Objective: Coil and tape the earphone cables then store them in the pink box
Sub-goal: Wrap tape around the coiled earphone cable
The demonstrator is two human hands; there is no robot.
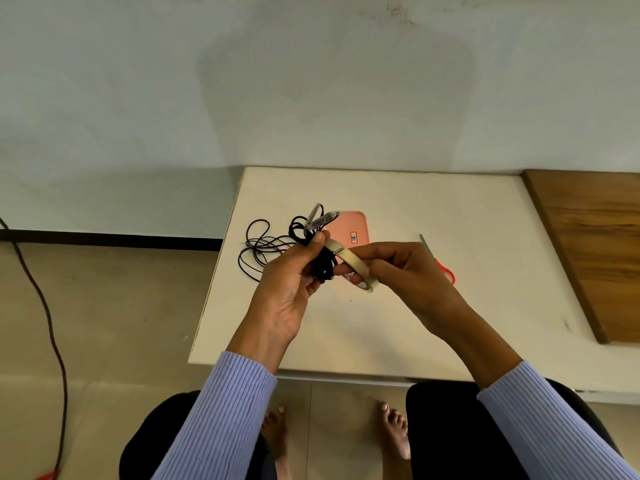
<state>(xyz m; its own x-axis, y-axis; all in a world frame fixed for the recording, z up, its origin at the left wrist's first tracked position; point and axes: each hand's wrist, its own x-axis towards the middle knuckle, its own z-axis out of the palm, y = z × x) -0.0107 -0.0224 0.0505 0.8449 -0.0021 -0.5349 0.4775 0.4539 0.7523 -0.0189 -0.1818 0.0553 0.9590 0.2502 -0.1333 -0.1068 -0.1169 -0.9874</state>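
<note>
My left hand (291,282) grips a coiled black earphone cable (323,265) above the white table, thumb up against the coil. My right hand (398,268) holds a beige roll of tape (349,263) right against the coil. Two earpieces wrapped in clear film (320,218) stick up from the coil. A second black earphone cable (263,247) lies loose and tangled on the table to the left. The pink box (353,226) lies flat behind my hands, partly hidden by them.
Orange-handled scissors (440,259) lie on the white table (415,323) just right of my right hand. A wooden board (595,244) adjoins the table at the right. A dark cord (45,306) runs over the floor at the left. My knees and bare feet are below.
</note>
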